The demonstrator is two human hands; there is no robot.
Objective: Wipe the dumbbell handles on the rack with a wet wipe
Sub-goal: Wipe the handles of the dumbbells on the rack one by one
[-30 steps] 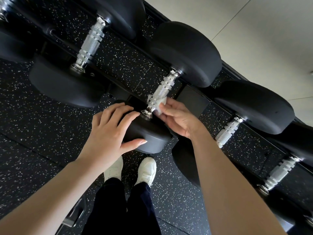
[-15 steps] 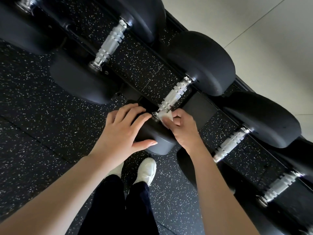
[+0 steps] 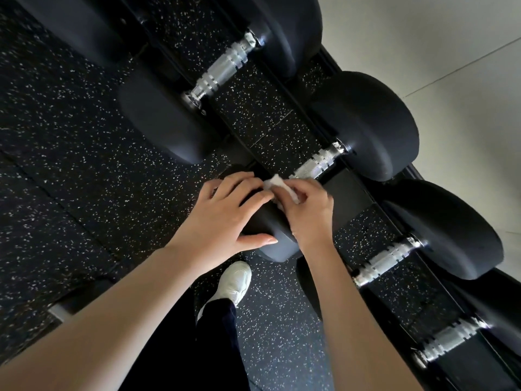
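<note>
Dumbbell rack point(image 3: 345, 190), black, running from 11 o'clock down to 5 o'clock across the view; speckled rubber floor point(image 3: 70, 170) beneath and to 9 o'clock.

Dumbbell in work: near head point(image 3: 270, 238) just below centre, far head point(image 3: 372, 125) at 2 o'clock, knurled chrome handle point(image 3: 315, 165) between them.

Left hand point(image 3: 225, 218): fingers spread and laid flat over the near head, thumb along its lower edge; grips nothing.

Right hand point(image 3: 307, 210): fingers curled, pinching the wet wipe point(image 3: 277, 183) at the near end of the handle, beside the left fingertips.

Wet wipe: white, crumpled, at centre, partly covered by the right fingers.

Other handles: one at 12 o'clock point(image 3: 222, 71), one at 4 o'clock point(image 3: 386, 261), one at 5 o'clock point(image 3: 451, 338).

White shoe point(image 3: 235, 280) and dark trouser leg point(image 3: 217, 334) at 6 o'clock. Pale wall point(image 3: 451, 46) at 1 o'clock.
</note>
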